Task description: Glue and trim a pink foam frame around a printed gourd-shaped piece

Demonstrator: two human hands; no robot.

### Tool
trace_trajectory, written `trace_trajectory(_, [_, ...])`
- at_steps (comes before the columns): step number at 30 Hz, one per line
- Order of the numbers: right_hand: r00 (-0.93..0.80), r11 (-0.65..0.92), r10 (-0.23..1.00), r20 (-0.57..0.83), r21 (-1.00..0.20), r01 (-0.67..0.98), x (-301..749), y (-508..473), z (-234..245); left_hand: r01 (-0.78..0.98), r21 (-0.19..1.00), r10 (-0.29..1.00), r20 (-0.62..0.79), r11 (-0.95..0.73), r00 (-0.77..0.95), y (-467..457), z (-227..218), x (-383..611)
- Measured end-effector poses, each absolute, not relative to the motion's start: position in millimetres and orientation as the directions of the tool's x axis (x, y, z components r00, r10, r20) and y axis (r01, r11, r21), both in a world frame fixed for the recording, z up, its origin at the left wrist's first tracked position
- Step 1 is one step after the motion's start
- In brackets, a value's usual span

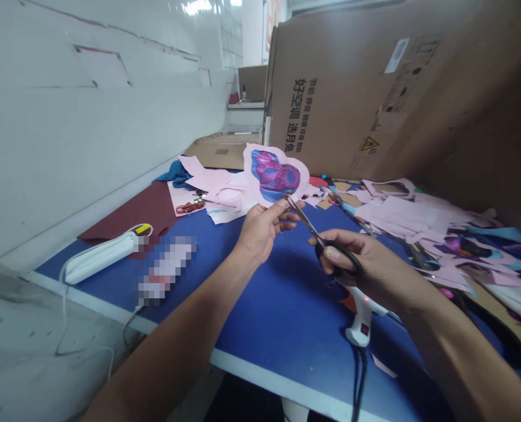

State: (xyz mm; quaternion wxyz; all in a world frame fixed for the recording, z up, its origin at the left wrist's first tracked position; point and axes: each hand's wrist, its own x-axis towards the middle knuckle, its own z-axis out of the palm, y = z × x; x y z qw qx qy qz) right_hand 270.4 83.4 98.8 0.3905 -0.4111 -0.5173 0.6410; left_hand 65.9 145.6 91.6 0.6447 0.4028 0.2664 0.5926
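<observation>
My left hand (260, 225) pinches the lower edge of a pink paper cutout (274, 174) printed with a purple and blue mask picture, held upright above the blue table (282, 305). My right hand (361, 264) is closed through the black handles of a pair of scissors (319, 237). The scissor blades point up and left, and their tips meet the cutout's bottom edge beside my left thumb.
A white glue gun (360, 319) lies under my right wrist, its black cord running off the front edge. A white power strip (104, 256) lies at the left. Pink paper scraps (409, 214) cover the back right. A big cardboard box (374, 88) stands behind.
</observation>
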Motion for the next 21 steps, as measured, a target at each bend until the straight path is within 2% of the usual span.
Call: trace_trajectory(21, [-0.382, -0.159, 0.916, -0.118, -0.984, -0.078, 273.3, 83.3, 98.1, -0.586, 0.811, 0.991, 0.082, -0.004, 0.106, 145.8, 100.0, 62.0])
